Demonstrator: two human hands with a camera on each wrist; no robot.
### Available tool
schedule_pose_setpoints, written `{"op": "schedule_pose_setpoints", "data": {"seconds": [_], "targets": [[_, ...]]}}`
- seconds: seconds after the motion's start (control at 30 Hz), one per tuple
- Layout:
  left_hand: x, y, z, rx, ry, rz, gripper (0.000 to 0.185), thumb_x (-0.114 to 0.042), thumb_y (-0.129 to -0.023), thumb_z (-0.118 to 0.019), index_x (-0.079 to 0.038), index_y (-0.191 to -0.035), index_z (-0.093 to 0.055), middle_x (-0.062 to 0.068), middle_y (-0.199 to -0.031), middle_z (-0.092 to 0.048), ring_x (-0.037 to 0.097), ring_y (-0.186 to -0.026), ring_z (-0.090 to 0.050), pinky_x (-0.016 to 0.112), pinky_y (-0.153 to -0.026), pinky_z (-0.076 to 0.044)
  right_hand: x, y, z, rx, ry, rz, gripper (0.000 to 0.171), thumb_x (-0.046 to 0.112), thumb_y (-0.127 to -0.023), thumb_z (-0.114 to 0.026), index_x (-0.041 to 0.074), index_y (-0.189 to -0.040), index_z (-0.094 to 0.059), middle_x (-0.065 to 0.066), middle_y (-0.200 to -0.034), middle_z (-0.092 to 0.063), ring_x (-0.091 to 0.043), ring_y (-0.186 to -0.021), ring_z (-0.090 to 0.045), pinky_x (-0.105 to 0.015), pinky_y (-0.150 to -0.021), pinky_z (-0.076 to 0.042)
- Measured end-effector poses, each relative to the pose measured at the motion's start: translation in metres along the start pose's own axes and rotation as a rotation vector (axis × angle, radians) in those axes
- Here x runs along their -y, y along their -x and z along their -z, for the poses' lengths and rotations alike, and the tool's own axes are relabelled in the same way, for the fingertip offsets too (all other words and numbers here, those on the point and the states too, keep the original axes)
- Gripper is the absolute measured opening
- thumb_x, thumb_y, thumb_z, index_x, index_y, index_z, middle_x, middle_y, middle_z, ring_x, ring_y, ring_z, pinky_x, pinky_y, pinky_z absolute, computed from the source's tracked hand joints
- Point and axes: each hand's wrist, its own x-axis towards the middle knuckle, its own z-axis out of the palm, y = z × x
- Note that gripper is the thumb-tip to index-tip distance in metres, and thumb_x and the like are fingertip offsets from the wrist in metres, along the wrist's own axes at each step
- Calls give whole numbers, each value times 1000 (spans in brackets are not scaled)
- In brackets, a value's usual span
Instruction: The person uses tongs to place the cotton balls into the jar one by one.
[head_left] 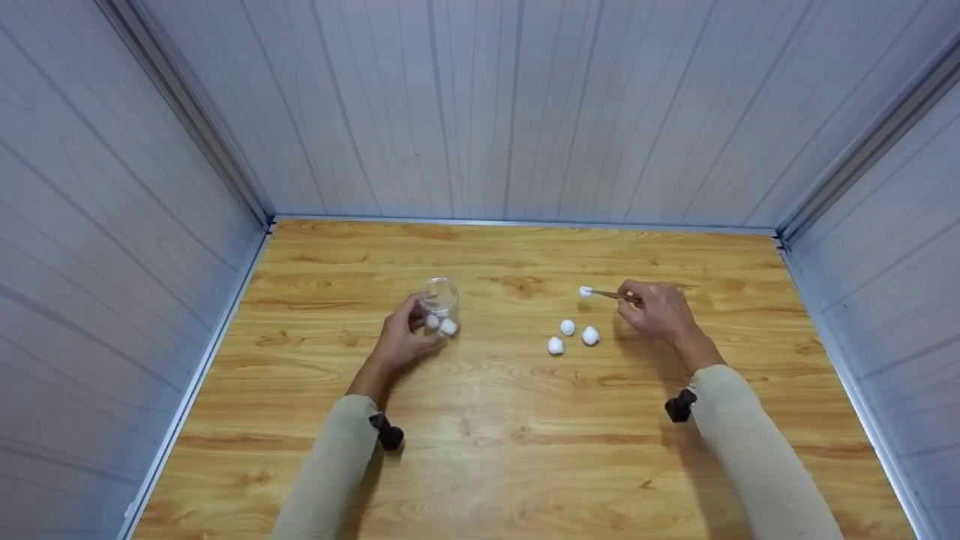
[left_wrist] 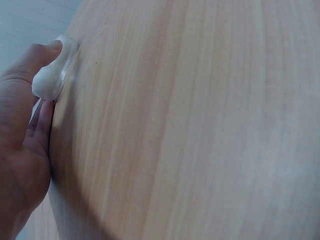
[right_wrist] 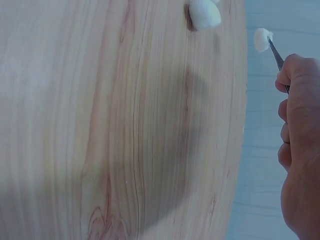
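A clear glass jar (head_left: pixel 441 294) with several white cotton balls in its bottom stands on the table at the left. My left hand (head_left: pixel 401 337) holds the jar from its left side, thumb and fingers around it. In my right hand (head_left: pixel 660 311) I grip a pair of tweezers (head_left: pixel 604 294). Their tips pinch one cotton ball (right_wrist: pixel 261 40), which is raised above the table in the right wrist view. Below it in the head view, three loose cotton balls lie close together on the wood, the nearest to my right hand being a round cotton ball (head_left: pixel 591 335).
The wood-grain table (head_left: pixel 480 450) is bounded by a pale panel wall (head_left: pixel 480 112) at the back and walls on both sides. A metal strip (head_left: pixel 517 222) runs along the table's back edge. Dark camera mounts sit on both wrists.
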Motion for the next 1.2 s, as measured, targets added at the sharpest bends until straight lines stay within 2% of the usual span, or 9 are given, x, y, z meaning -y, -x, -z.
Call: {"op": "schedule_pose_setpoints", "data": {"seconds": [0.3, 0.63, 0.8, 0.93, 1.2], "targets": [[0, 0, -1, -1, 21, -6, 70, 3, -88, -91, -1, -150, -58, 23, -143, -67, 38, -143, -64, 50, -131, -53, 12, -2, -1, -21, 6, 12, 9, 13, -100, -75, 6, -104, -79, -13, -76, -77, -13, -60, -48, -30, -56, -37], [0, 0, -1, -6, 8, -5, 66, 1, -88, -92, -3, -145, -60, 22, -142, -68, 38, -143, -65, 50, -130, -54, 27, -8, 0, -41, 9, 53, 7, 11, -98, -76, 6, -102, -79, -14, -81, -80, -21, -61, -60, -34, -56, -44], [-1, 1, 0, -6, 9, -8, 63, 2, -88, -92, -2, -142, -60, 23, -140, -68, 38, -141, -65, 52, -130, -54, 35, -11, 0, -25, -11, 52, 9, 12, -100, -75, 5, -104, -79, -15, -82, -80, -20, -61, -58, -34, -57, -44], [-2, 1, 0, -1, 5, 2, 63, 1, -88, -92, -4, -143, -60, 23, -141, -68, 39, -142, -65, 52, -130, -54, 42, -13, -2, -23, -29, 68, 10, 11, -100, -75, 5, -105, -79, -14, -81, -78, -19, -61, -57, -33, -58, -43], [0, 0, -1, 10, 24, -5, 71, 2, -90, -91, -5, -152, -58, 23, -147, -66, 37, -144, -64, 49, -131, -53, 54, -18, -4, -46, -39, 108, 6, 10, -99, -75, 6, -101, -79, -14, -82, -80, -24, -64, -65, -36, -58, -48]]}}
